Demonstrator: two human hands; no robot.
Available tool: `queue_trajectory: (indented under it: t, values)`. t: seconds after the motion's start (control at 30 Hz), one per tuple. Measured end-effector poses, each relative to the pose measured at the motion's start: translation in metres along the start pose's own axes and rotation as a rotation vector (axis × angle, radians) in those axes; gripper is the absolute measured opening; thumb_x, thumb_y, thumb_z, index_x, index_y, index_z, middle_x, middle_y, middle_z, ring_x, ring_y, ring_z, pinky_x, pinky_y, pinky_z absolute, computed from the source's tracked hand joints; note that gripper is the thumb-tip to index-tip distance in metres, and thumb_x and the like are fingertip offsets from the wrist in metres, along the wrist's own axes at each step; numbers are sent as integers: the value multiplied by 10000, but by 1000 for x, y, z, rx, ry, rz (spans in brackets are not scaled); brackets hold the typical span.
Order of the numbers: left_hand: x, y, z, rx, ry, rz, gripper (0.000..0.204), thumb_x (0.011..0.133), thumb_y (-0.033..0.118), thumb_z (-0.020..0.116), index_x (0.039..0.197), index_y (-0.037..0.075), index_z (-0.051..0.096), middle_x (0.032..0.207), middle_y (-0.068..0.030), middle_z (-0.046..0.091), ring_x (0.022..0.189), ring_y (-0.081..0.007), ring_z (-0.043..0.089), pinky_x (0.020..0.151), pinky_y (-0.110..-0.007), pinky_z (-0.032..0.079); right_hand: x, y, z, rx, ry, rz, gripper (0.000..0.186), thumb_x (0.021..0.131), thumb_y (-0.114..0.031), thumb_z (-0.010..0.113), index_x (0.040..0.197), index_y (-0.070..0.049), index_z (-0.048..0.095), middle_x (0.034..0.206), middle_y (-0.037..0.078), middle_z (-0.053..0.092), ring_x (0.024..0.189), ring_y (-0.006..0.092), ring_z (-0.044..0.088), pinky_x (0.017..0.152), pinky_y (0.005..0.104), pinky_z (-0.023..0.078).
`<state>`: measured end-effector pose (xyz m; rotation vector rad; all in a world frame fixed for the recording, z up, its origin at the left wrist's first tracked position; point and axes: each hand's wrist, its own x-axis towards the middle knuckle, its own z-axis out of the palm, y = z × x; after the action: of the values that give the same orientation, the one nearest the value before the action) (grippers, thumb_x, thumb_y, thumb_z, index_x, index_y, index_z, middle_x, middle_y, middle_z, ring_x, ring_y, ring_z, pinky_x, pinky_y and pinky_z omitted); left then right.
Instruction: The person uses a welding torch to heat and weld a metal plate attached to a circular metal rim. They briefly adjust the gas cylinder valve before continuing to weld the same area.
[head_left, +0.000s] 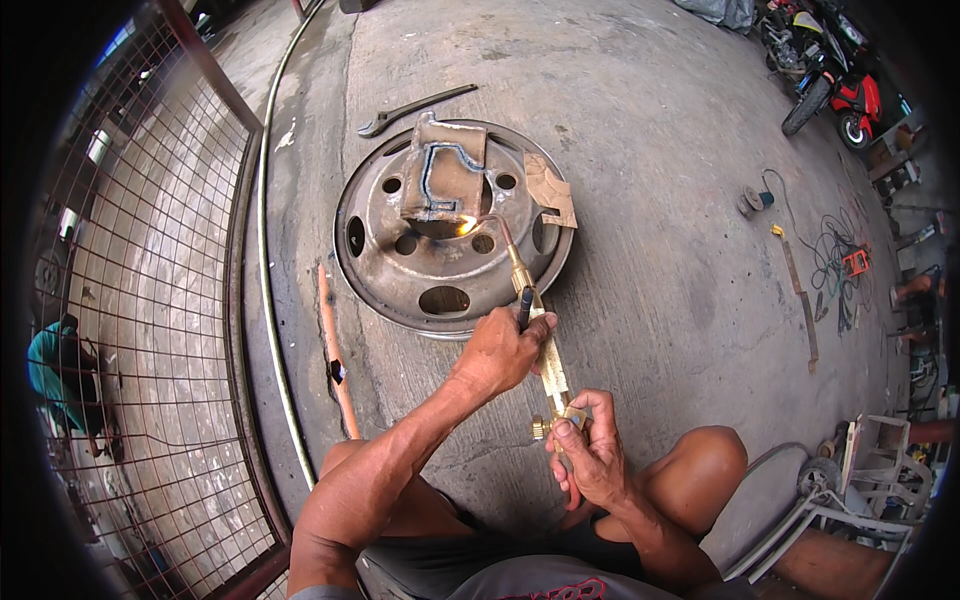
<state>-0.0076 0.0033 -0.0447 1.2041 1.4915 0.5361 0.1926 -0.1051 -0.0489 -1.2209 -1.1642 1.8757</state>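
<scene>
Nearest: bare right knee (715, 455) beside the work; spatter or a dropped hot scrap could burn it. Reddish hose (573, 492) leaves the torch's rear close to the legs; a tug or snag there could swing the tip.

Right hand (592, 455) pinches the torch's rear by a brass knob (541, 428), thumb and fingers closed in; exact contact partly hidden. An accidental twist at the knob could upset the flame.

Left hand (500, 350) wraps the torch (553, 372) further forward, fingers curled round the body, thumb against it. Loose support here could let the tip wander.

Beyond: yellow flame (467, 227) at the near edge of the metal plate (455, 180), which lies on the upturned wheel rim (385, 285). Plate looks unclamped; a nudge, or heat warping it, could shift it. Dark bluish line marks its face; groove or drawn, cannot tell.

Brown cardboard-like piece (550, 188) at the rim's right side, near the flame; stray sparks could scorch it.

Farther: adjustable wrench (415, 108) on the concrete past the rim; tangled cables (835, 265) off right, well apart, less exposed to sparks
</scene>
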Motion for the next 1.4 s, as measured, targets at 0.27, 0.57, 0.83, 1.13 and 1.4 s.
queue_trajectory:
  t: [0.27, 0.57, 0.83, 1.13, 1.4]
  values:
    - [0, 0, 0, 0, 9, 9, 566, 1070, 430, 579, 801, -52, 707, 623, -174, 673, 669, -311, 712, 738, -475, 532, -1, -3, 0, -11, 3, 21, 327, 1106, -263, 572, 1287, -162, 320, 926, 97, 581, 552, 87, 550, 420, 235, 461]
    - [1, -2, 1, 4, 17, 1, 571, 1067, 425, 588, 780, -58, 694, 622, -187, 664, 660, -326, 704, 734, -481, 527, -1, -2, 0, -16, 0, 26, 311, 1110, -229, 564, 1286, -176, 313, 938, 111, 580, 540, 100, 544, 424, 240, 461]
    - [0, -1, 1, -5, 18, 6, 557, 1067, 415, 586, 816, -71, 691, 632, -194, 672, 685, -340, 725, 742, -482, 531, 0, -2, 0, -4, -2, 29, 315, 1107, -232, 571, 1279, -172, 314, 938, 111, 580, 541, 101, 545, 424, 241, 461]
    - [0, 0, 0, 16, 20, 2, 547, 1065, 411, 591, 817, -64, 698, 618, -190, 666, 664, -326, 719, 724, -485, 533, 0, -3, 1, -8, 3, 37, 318, 1104, -228, 577, 1281, -174, 319, 937, 109, 583, 542, 101, 546, 427, 241, 465]
    - [0, 1, -2, 23, -29, -22, 557, 1074, 446, 604, 897, -75, 692, 719, -154, 707, 700, -217, 717, 721, -414, 544, 0, 0, 0, -5, 2, 15, 307, 1109, -212, 562, 1293, -173, 320, 938, 115, 582, 543, 105, 546, 428, 242, 462]
